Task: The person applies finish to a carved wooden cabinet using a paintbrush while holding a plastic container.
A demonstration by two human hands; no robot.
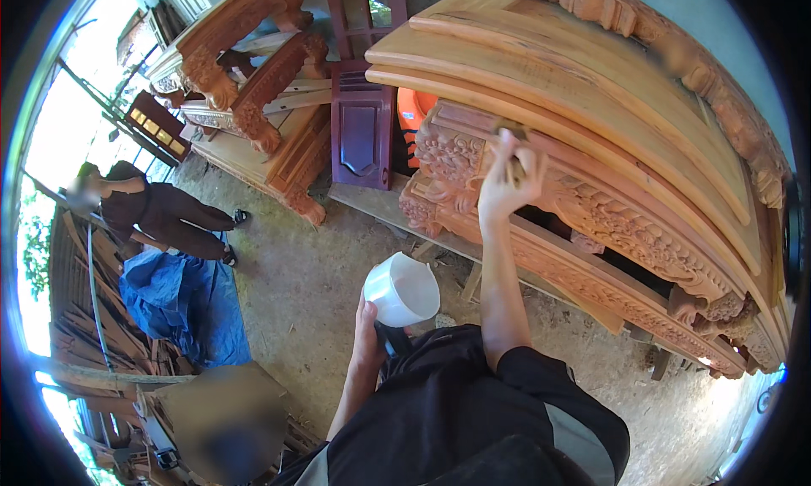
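1 white tub point(380, 295) in L hand point(366, 341), 1 sm brown item point(517, 133) pinched in R hand point(511, 186), nr carved wood point(452, 155)

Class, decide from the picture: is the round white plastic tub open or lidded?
Open: the round white plastic tub shows its inner wall, uncovered.

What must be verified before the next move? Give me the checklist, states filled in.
1. White plastic container held in the left hand: ok.
2. Container's contents identified: cannot tell.
3. Small brown object gripped in the right hand: ok; its exact kind: cannot tell.
4. Stacked wooden boards secured above the carved wooden furniture: cannot tell.
5. Other person standing apart from that furniture: ok.
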